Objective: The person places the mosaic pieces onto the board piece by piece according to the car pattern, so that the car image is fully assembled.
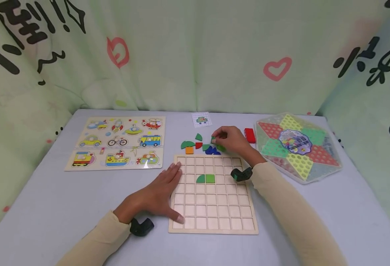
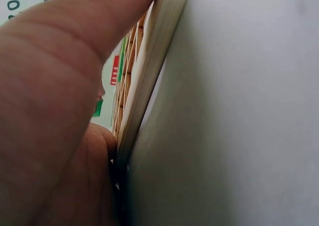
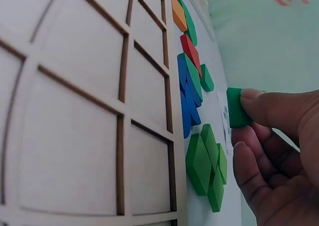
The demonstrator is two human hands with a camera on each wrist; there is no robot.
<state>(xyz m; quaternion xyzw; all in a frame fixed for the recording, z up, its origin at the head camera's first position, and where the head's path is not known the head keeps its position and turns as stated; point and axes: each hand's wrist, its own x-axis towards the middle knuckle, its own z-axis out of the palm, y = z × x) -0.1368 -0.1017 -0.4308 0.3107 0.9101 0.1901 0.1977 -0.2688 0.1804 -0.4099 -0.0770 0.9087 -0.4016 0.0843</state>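
My right hand [image 1: 229,140] pinches a small dark green block [image 3: 238,109] between thumb and fingers, just above the loose pieces. My left hand [image 1: 158,190] rests along the left edge of a wooden grid board [image 1: 223,211], fingers and thumb spread. In the grid, a green quarter-circle [image 1: 200,179] sits directly left of a light green square [image 1: 210,178]. Beyond the board lie an orange square [image 1: 189,150], a red block [image 1: 198,145], blue pieces [image 1: 211,150] and several green pieces. Light green blocks [image 3: 199,163] lie closest under the right hand in the right wrist view.
A picture card [image 1: 201,119] with a green car-like pattern lies at the back. On the left is a vehicle puzzle board [image 1: 118,143]. At the right stand a red box [image 1: 249,135] and a hexagonal plastic case [image 1: 298,147]. A curtain [image 1: 195,55] hangs behind the table.
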